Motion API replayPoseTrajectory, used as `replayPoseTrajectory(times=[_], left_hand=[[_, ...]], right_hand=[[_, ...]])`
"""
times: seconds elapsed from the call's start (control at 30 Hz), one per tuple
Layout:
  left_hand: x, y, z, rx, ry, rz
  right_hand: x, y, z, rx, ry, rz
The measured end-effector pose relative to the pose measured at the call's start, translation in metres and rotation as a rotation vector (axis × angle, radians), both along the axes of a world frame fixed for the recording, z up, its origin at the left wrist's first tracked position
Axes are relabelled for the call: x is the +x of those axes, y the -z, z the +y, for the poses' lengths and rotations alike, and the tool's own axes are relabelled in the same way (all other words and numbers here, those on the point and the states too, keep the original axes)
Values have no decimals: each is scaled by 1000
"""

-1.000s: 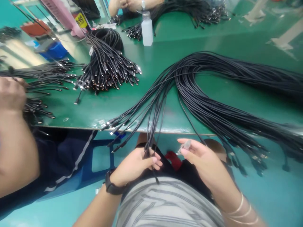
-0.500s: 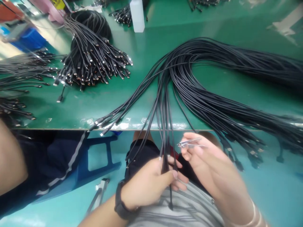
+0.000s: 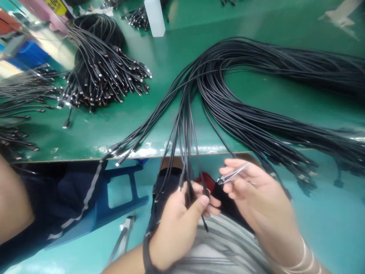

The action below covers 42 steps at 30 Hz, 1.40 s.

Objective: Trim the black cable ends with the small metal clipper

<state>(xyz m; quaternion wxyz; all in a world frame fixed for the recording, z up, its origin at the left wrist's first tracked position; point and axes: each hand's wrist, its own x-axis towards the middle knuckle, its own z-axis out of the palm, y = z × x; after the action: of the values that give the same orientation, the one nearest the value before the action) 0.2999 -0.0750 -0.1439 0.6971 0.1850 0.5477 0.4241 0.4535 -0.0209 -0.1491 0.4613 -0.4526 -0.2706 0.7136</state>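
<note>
Off a green table (image 3: 182,42), cables (image 3: 186,118) run bodyward into the gripping left hand (image 3: 179,217), right hand (image 3: 256,198) holding clippers (image 3: 234,174) just beside.

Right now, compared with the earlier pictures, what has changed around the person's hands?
The left hand has moved rightward, closer to the right hand. The small metal tool has turned in the right hand, showing more of its length. No hold was visibly taken or released: the left hand still grips black cables, the right the tool. The bent cable bundle stays on the green table.
</note>
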Motion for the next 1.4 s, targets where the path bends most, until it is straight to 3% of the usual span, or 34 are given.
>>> replayPoseTrajectory(times=[0.17, 0.37, 0.67, 0.87, 1.17, 1.4], left_hand=[[-5, -12, 2, 109, -3, 137], [-6, -17, 3, 120, -7, 199], [-9, -23, 7, 115, 48, 284], [-5, -28, 8, 170, -17, 260], [-5, -22, 7, 129, -33, 48], [-4, -21, 6, 112, -49, -2]], right_hand=[[0, -5, 1, 120, -78, 5], [0, -15, -1, 266, -110, -180], [-13, -16, -8, 159, -106, 47], [-15, -17, -6, 175, -79, 21], [-13, -20, -8, 158, -70, -62], [-15, -21, -8, 213, -53, -41]])
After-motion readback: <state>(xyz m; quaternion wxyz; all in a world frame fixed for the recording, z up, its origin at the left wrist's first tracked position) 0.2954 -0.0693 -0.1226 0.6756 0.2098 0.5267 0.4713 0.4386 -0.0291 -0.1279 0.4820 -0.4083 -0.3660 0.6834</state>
